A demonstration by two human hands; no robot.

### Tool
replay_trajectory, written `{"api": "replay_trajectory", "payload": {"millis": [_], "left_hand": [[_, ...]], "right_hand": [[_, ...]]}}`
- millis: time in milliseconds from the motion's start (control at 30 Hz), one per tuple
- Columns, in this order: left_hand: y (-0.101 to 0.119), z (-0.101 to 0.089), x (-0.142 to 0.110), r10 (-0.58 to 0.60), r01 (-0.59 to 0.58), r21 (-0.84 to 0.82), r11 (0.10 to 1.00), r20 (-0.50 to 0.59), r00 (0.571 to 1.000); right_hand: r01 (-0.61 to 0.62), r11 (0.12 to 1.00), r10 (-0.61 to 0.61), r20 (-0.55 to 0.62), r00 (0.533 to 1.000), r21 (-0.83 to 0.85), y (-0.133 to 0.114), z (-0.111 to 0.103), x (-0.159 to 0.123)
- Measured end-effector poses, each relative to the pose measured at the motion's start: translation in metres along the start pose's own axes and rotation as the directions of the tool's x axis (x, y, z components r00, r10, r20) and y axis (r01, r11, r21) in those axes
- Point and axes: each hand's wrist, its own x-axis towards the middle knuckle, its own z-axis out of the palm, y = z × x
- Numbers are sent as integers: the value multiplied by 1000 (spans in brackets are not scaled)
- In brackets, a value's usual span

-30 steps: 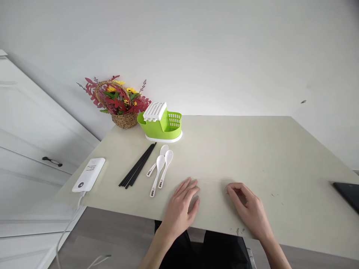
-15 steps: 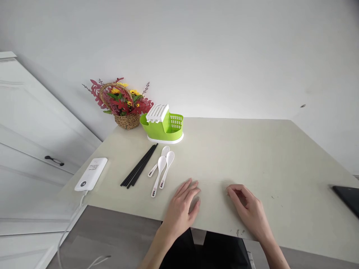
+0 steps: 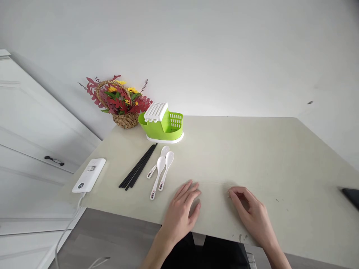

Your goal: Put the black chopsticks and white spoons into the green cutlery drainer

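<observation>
My left hand (image 3: 183,207) rests on the table near its front edge, palm down, fingers stretched out and holding nothing. To its right, my right hand (image 3: 251,209) also rests on the table, thumb and index fingertips together in a pinch with nothing visible between them. Nearest my left hand lie three white spoons (image 3: 160,168) with labelled handles, two of them overlapping or close together. Left of the spoons is a loose bundle of black chopsticks (image 3: 137,168). Behind them stands a green utensil holder (image 3: 155,130) with a white slotted top, a basket side and a white base.
A wicker basket (image 3: 126,120) of artificial flowers stands at the back left against the wall. A white power bank (image 3: 91,173) with a cable (image 3: 67,226) hanging off lies at the table's left edge. A dark flat device (image 3: 352,197) sits at the far right.
Both hands keep the same pose and place on the table. The view has shifted slightly; the objects stay where they were.
</observation>
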Motion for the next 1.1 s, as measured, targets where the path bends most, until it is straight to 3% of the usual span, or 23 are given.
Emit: {"api": "replay_trajectory", "payload": {"millis": [800,1100], "left_hand": [[-2,0,0,-15,15,2,1000,43,999],[2,-3,1,-5,5,-14,1000,8,1000]], "right_hand": [[2,1000,-3,-47,999,-21,-8,1,1],[-8,1000,8,-40,999,3,-10,2,-1]]}}
